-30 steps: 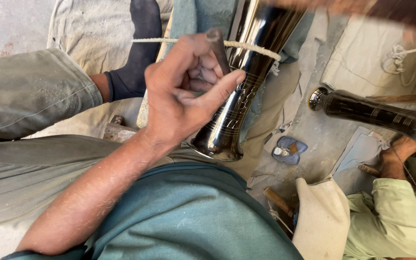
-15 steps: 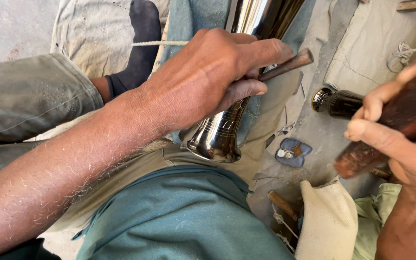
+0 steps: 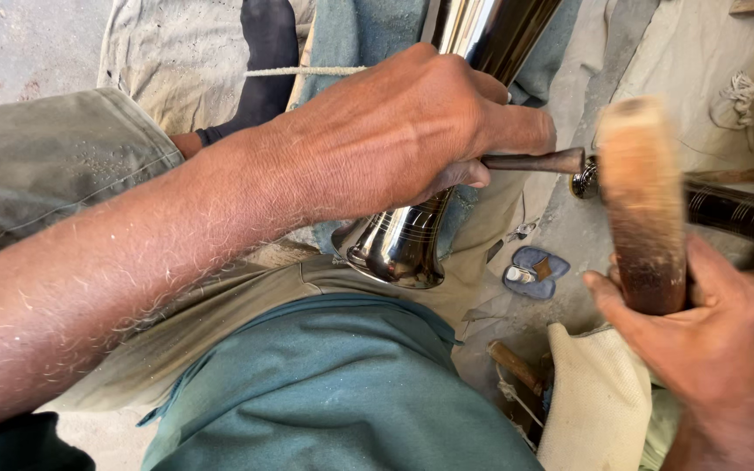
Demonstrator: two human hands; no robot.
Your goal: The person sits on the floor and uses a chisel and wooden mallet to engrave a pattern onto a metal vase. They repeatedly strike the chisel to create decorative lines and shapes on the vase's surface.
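Left hand: the left hand point(image 3: 403, 131) was closed in a fist round a thin dark metal punch point(image 3: 538, 161), knuckles up, and rested against the side of the shiny metal vessel point(image 3: 412, 235).
Punch axis: the punch ran roughly level, left to right, its free end sticking out past the fingers toward the mallet.
Right hand: the right hand point(image 3: 700, 336) was wrapped tight round the lower part of a wooden mallet point(image 3: 643, 205), which stood upright and looked blurred.
Key relation: the mallet's face stood just to the right of the punch's free end, so close that I could not tell whether they touched; the punch's long axis pointed straight at it.
Nearer hand: the left hand lay on the vessel; the right stayed apart from it, off to the right.
Vessel: the vessel lay tilted across the lap, its flared, ringed end low near the teal shirt point(image 3: 333, 392) and its polished body rising toward the top edge.
String: a pale cord point(image 3: 307, 71) stretched level behind the left hand, toward the vessel.
Lap: grey-green trousers point(image 3: 54, 166) filled the left side.
Ground: worn cloth point(image 3: 185, 44) covered a dusty floor; a small blue-grey case point(image 3: 536, 270) lay below the punch.
Right edge: a second dark, ribbed metal piece point(image 3: 735, 214) lay behind the mallet, and a cream cloth point(image 3: 595, 401) sat by the right wrist.
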